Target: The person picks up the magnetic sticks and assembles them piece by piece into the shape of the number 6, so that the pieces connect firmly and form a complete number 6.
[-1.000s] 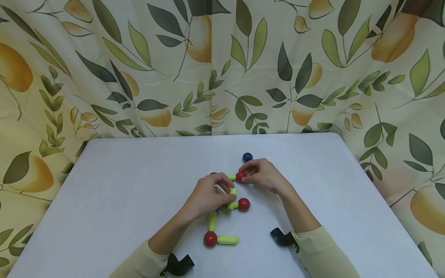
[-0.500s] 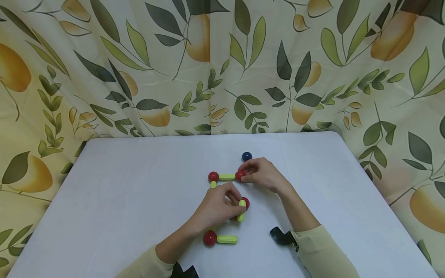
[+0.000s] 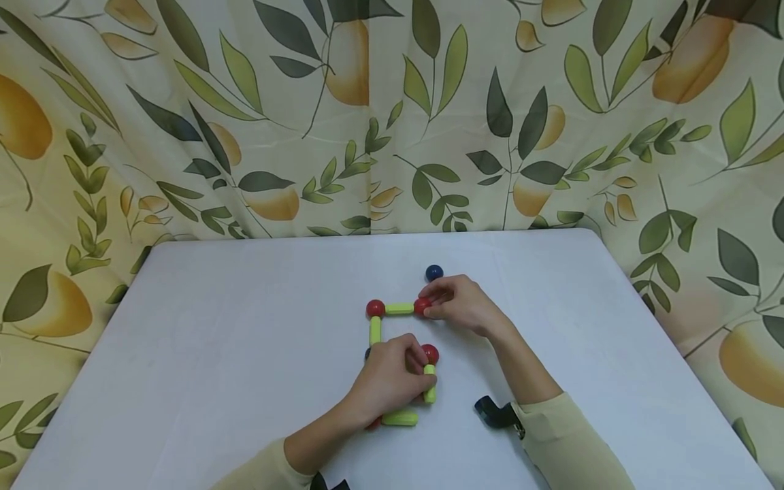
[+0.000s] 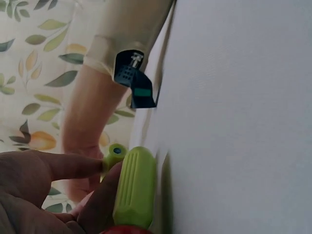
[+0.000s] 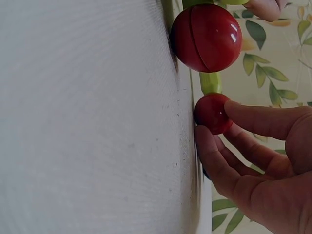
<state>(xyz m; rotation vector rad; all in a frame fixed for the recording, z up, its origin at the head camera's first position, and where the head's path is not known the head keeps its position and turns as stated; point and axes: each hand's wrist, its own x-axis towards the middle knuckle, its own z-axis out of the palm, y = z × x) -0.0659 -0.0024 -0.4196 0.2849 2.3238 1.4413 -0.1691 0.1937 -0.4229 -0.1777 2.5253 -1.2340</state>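
My left hand (image 3: pixel 395 374) pinches a yellow-green magnetic rod (image 3: pixel 430 391) between thumb and fingers. One end of that rod is right at a red ball (image 3: pixel 431 354) in the middle of the figure. In the left wrist view the rod's free end (image 4: pixel 115 152) shows a metal tip. Another rod (image 4: pixel 135 187), joined to the lower red ball (image 4: pixel 127 230), lies close by the fingers. With thumb and fingers, my right hand (image 3: pixel 462 306) holds the upper right red ball (image 5: pixel 213 114), which ends the top rod (image 3: pixel 399 309).
An upper left red ball (image 3: pixel 376 308) joins the top rod to a side rod (image 3: pixel 376 330). Behind the right hand lies a dark blue ball (image 3: pixel 434 273). The white table (image 3: pixel 245 340) ends at a leaf-patterned curtain (image 3: pixel 392 170). My left hand hides part of the figure.
My left hand has moved right and toward me, bringing its rod from above the middle to the near side of the middle red ball. The right hand keeps its place on the upper ball.
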